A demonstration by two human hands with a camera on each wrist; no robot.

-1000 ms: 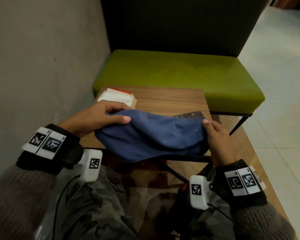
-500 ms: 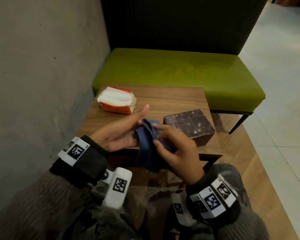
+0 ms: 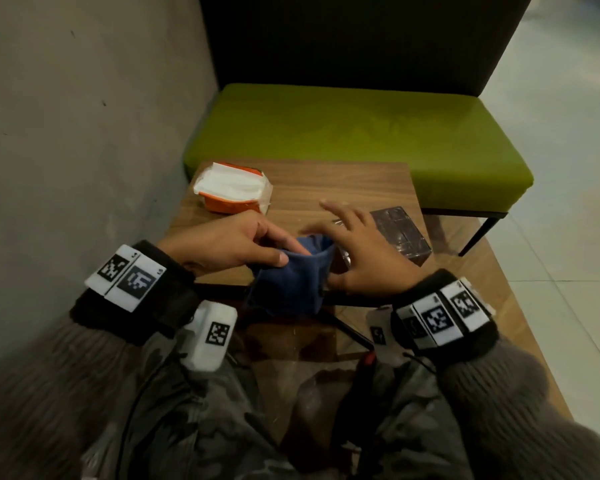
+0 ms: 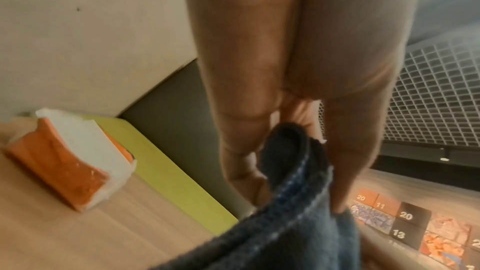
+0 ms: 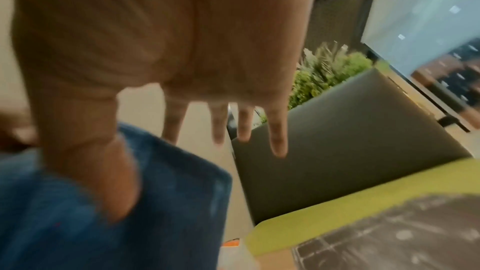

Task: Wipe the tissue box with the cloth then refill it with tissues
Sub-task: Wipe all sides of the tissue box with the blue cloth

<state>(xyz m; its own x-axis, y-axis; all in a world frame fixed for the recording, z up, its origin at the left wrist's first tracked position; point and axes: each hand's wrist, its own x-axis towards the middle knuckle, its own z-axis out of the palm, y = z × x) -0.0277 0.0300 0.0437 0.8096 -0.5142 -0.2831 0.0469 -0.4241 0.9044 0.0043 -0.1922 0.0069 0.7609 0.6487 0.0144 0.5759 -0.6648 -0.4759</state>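
Note:
My left hand (image 3: pixel 257 249) pinches the folded blue cloth (image 3: pixel 291 282) at its top edge, above the table's near edge; the left wrist view shows the cloth (image 4: pixel 293 213) between thumb and fingers. My right hand (image 3: pixel 357 251) is beside the cloth on its right, fingers spread straight, thumb against the cloth (image 5: pixel 103 202). The dark brown tissue box (image 3: pixel 402 233) stands on the table just beyond the right hand, partly hidden by it. An orange pack of white tissues (image 3: pixel 232 192) lies at the table's far left.
The small wooden table (image 3: pixel 326 188) stands against a grey wall (image 3: pixel 84 133) on the left. A green bench (image 3: pixel 354 133) with a dark back sits right behind it. Tiled floor (image 3: pixel 568 168) lies to the right.
The cloth went from spread wide between both hands to folded small. My right hand has let go of it and opened, moving right toward the tissue box.

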